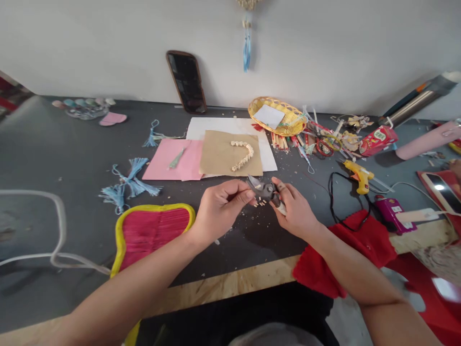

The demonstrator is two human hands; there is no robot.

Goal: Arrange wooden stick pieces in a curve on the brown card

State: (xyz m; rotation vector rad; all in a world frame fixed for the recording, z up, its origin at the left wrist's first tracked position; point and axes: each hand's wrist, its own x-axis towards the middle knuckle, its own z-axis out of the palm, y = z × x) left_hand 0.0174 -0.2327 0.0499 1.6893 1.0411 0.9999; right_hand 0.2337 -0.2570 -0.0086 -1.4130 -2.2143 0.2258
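My right hand (295, 209) is wrapped round the handles of a pair of pruning shears (264, 189), whose blades point left. Close to the blades, my left hand (225, 204) is closed in a pinch; whatever lies between its fingertips is too small or hidden to name. Short pale cut pieces (260, 202) lie on the dark table under the shears. Just beyond my hands, a curved row of small pale pieces (248, 156) rests on a brown sheet (218, 156).
Pink paper (156, 163), blue tassels (133, 178) and a red mat with yellow edging (154, 235) lie to the left. A phone (187, 81) leans on the wall. Rightward are a wicker basket (288, 126), a yellow glue gun (360, 176), cables and red cloth (374, 242).
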